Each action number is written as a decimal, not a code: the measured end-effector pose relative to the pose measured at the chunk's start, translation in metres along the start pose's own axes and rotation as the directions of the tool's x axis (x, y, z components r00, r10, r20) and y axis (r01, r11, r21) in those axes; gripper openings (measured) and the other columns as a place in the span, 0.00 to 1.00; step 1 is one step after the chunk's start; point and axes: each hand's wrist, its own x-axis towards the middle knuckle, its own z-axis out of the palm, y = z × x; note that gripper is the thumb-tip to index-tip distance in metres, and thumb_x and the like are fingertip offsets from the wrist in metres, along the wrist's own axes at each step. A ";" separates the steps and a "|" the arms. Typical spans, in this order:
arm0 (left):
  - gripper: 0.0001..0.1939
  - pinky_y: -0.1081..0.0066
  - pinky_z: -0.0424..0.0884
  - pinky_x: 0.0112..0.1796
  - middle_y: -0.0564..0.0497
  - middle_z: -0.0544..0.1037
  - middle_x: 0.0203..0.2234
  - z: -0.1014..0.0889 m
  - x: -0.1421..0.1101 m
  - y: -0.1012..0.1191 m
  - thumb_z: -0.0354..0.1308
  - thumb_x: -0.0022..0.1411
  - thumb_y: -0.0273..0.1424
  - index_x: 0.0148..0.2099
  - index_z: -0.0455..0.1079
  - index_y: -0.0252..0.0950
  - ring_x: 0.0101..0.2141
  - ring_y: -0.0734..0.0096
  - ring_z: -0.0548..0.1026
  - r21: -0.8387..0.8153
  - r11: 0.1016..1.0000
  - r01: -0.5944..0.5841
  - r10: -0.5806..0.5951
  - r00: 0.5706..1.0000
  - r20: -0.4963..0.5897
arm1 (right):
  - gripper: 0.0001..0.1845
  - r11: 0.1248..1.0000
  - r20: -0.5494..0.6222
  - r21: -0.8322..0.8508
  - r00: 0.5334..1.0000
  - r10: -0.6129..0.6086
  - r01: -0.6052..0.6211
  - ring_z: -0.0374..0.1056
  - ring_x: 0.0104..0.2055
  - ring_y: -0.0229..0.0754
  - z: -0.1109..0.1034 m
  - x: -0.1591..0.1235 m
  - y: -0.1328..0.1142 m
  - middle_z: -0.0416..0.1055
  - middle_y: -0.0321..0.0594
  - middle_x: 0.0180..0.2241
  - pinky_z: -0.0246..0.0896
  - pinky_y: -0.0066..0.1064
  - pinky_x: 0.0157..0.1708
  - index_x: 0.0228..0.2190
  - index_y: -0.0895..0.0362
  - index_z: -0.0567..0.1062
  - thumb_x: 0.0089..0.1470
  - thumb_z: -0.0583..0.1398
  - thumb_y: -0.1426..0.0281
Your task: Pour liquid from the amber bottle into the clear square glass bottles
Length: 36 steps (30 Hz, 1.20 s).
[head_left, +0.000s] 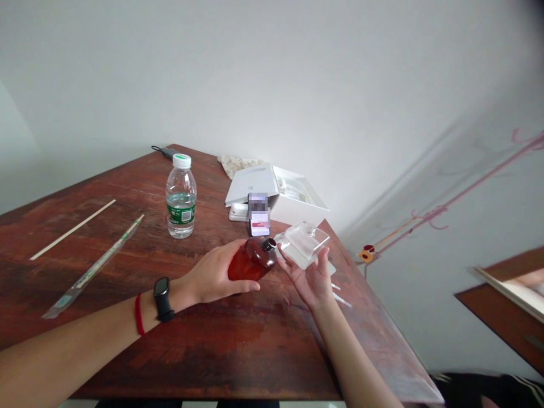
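My left hand [216, 272], with a black watch on its wrist, is wrapped round an amber bottle [250, 262]. This bottle leans to the right, and its neck has no cap on it. Close by on the right, my right hand [308, 280] grips a clear, square-sided bottle [300, 247] from below, its short neck pointing away from me. The fingers behind the clear bottle are partly hidden. Between the two bottles there is only a small gap. Just beyond the amber bottle a phone [259, 218] stands upright, its screen facing me.
A capped water bottle [181, 198] stands on the wooden table [204, 351]. To its left lie a bare chopstick [73, 229] and a wrapped pair [100, 260]. Behind the phone are a white box [300, 209] and its tilted lid [254, 182]. White sticks [342, 299] lie by my right wrist.
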 end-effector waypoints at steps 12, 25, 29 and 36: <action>0.43 0.47 0.74 0.56 0.39 0.80 0.58 0.002 0.000 -0.004 0.68 0.59 0.61 0.65 0.68 0.39 0.55 0.43 0.79 0.022 1.000 -0.005 0.005 1.000 -0.015 | 0.40 0.999 -0.018 -0.016 0.999 -0.050 0.050 0.83 0.49 0.50 -0.003 0.000 0.002 0.84 0.40 0.53 0.81 0.45 0.53 0.57 0.48 0.80 0.46 0.76 0.46; 0.43 0.45 0.73 0.57 0.39 0.79 0.58 0.002 -0.001 -0.003 0.69 0.59 0.61 0.65 0.67 0.40 0.56 0.42 0.78 0.031 1.000 0.001 -0.001 1.000 -0.020 | 0.40 0.998 -0.048 0.026 0.997 -0.057 0.059 0.80 0.57 0.50 -0.008 0.001 0.004 0.82 0.41 0.57 0.80 0.42 0.55 0.62 0.46 0.75 0.52 0.75 0.50; 0.43 0.46 0.73 0.57 0.39 0.79 0.58 0.002 -0.001 -0.002 0.69 0.59 0.60 0.66 0.66 0.39 0.55 0.42 0.79 0.032 0.999 0.001 0.000 1.000 -0.021 | 0.42 0.999 -0.044 0.016 0.998 -0.050 0.050 0.79 0.58 0.50 -0.007 0.001 0.003 0.81 0.44 0.58 0.80 0.41 0.55 0.64 0.49 0.74 0.52 0.75 0.50; 0.42 0.48 0.73 0.57 0.40 0.80 0.58 0.000 -0.001 0.001 0.69 0.61 0.59 0.66 0.65 0.39 0.55 0.44 0.79 -0.013 1.000 0.019 -0.019 1.000 0.014 | 0.42 0.999 -0.028 0.027 0.999 -0.037 0.038 0.81 0.54 0.50 -0.003 0.000 0.002 0.81 0.44 0.59 0.82 0.40 0.52 0.62 0.48 0.76 0.49 0.76 0.51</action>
